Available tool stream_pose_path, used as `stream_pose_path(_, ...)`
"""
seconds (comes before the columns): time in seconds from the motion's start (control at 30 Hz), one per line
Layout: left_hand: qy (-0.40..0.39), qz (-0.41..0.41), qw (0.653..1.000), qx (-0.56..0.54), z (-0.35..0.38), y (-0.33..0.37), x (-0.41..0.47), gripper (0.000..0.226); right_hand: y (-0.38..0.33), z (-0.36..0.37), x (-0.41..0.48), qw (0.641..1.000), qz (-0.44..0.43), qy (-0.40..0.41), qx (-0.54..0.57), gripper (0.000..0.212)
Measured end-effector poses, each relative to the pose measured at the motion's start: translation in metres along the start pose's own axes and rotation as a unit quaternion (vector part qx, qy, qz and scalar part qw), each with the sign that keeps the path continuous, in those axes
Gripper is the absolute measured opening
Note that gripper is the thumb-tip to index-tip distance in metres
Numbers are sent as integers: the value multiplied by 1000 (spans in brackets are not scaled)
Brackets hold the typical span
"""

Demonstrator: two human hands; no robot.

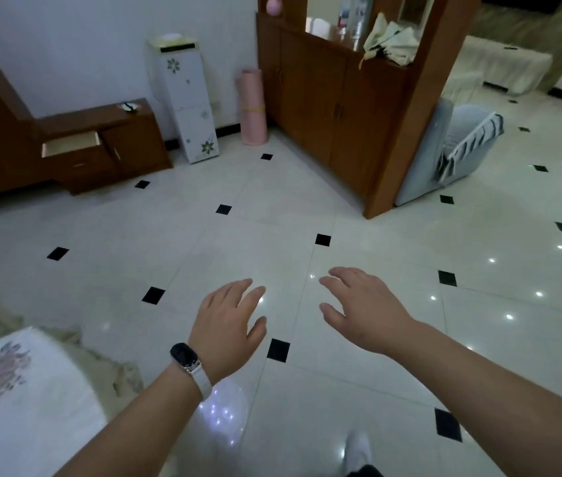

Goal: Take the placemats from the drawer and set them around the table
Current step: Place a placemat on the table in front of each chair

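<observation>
My left hand [229, 321], with a watch on its wrist, and my right hand [363, 306] are both stretched out in front of me over the white tiled floor, palms down, fingers apart, holding nothing. A low brown wooden cabinet stands at the far left wall, and its top drawer [71, 143] is pulled open. I cannot see into the drawer from here. No placemats are visible. At the lower left is the corner of a table [28, 401] covered with a white cloth with a flower print.
A tall white flowered cabinet [186, 101] and a rolled pink mat [252, 106] stand by the far wall. A brown wooden divider unit [341, 105] juts out at centre right, with a grey seat [451, 149] behind it. My white shoe [358, 449] shows below.
</observation>
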State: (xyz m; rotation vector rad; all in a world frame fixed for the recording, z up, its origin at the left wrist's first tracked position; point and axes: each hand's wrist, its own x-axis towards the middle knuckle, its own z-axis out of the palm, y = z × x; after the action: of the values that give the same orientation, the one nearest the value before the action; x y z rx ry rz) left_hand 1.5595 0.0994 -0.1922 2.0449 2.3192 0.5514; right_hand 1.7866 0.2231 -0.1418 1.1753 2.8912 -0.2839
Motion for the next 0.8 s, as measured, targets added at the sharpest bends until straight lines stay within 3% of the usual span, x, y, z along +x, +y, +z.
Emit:
stream_pose_path(0.17, -5, -35, 999, 16, 24, -16, 68, 49, 42, 9, 79, 999, -27, -1, 20, 72)
stream_pose_path(0.33, -38, -82, 995, 39, 44, -20, 138, 51, 82, 5, 163, 996, -70, -20, 56, 51)
stream_pose_path(0.5, -11, -125, 990, 63, 41, -28, 200, 51, 111, -8, 253, 989, -134, -37, 52, 50)
stream_pose_path(0.8, 22, -275, 958, 74, 20, -123, 218, 57, 46, -12, 385, 968, -239, -65, 44, 59)
